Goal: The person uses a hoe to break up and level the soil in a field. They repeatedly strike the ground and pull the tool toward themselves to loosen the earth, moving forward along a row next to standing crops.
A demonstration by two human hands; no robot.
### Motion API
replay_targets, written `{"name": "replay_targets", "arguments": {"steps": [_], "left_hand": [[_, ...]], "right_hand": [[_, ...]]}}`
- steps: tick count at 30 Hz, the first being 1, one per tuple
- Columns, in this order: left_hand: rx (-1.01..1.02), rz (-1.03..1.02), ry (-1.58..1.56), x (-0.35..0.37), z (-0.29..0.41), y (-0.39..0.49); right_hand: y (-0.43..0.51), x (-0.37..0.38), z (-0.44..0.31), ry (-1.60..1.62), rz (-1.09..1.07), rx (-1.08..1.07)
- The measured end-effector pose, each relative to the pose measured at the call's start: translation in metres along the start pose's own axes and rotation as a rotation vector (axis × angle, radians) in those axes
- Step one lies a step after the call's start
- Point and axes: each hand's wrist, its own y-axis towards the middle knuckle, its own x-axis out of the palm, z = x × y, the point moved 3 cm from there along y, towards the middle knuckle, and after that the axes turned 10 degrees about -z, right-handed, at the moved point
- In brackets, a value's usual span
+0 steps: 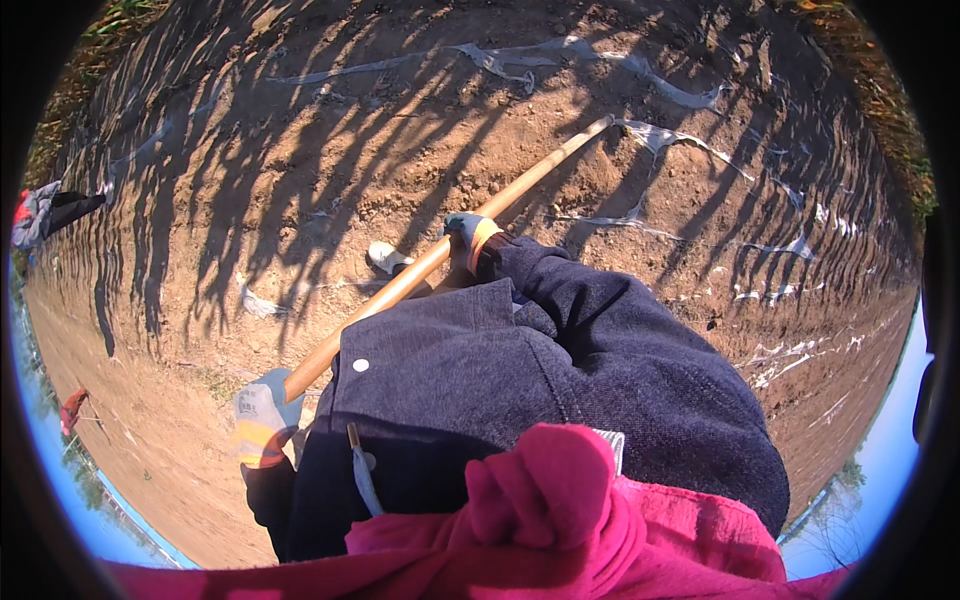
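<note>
A long wooden tool handle (420, 266) slants across my front, from low on the left to the soil ahead on the right. My left hand (266, 416), in a grey and orange work glove, is closed around its near end. Farther along the shaft, my right hand (471, 234) grips it in a similar glove. The far end reaches the ground beside a torn strip of whitish plastic film (656, 136); I cannot tell what tool head it bears. One white shoe (386, 257) of mine shows beyond the handle.
Loose, cloddy soil (337, 187) lies ahead under long striped shadows. More plastic film (570, 46) trails across it, with scraps (259, 301) to the left. A person in a grey top (45, 214) is at the far left, and a person in red (73, 411) is farther off.
</note>
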Motion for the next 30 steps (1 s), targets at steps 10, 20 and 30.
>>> {"name": "replay_targets", "arguments": {"steps": [10, 20, 30], "left_hand": [[0.164, -0.073, 0.216, 0.045, 0.035, 0.06], [0.297, 0.057, 0.019, -0.022, 0.029, 0.023], [0.3, 0.225, 0.211, 0.028, -0.006, 0.025]], "right_hand": [[-0.03, -0.053, -0.069, 0.491, 0.335, -0.199], [-0.022, -0.021, -0.02, 0.253, 0.029, -0.147], [-0.027, -0.02, -0.043, 0.479, 0.266, -0.162]]}}
